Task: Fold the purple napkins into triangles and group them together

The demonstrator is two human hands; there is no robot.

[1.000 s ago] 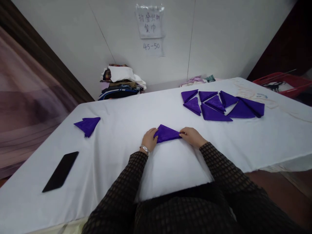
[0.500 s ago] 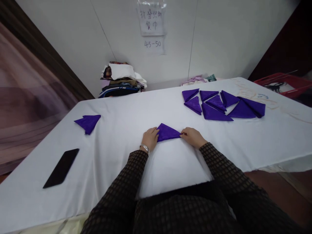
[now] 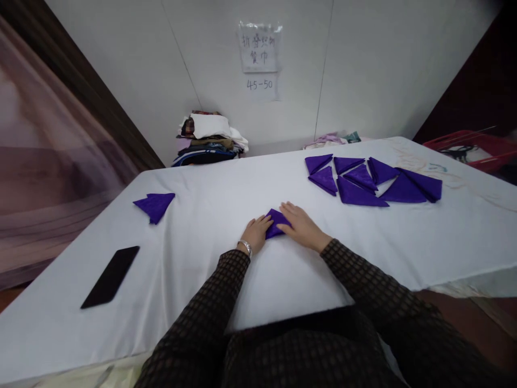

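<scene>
A purple napkin [image 3: 276, 222], folded small, lies on the white table [image 3: 210, 215] right in front of me. My left hand [image 3: 256, 233], with a watch on the wrist, holds its left corner with curled fingers. My right hand [image 3: 299, 227] lies flat on top of the napkin, fingers stretched out, and covers its right half. Only a small purple patch shows between the two hands.
Several folded purple triangles [image 3: 369, 179] lie in a group at the back right of the table. One more purple napkin [image 3: 154, 205] sits at the left, and a black phone [image 3: 111, 276] nearer the left front edge. Folded clothes [image 3: 208, 137] are stacked by the wall; a red bin [image 3: 468, 146] stands far right.
My right hand has come left from the napkin's right tip and now lies flat over it. The visible purple triangle has shrunk to a small patch. The view has shifted slightly.
</scene>
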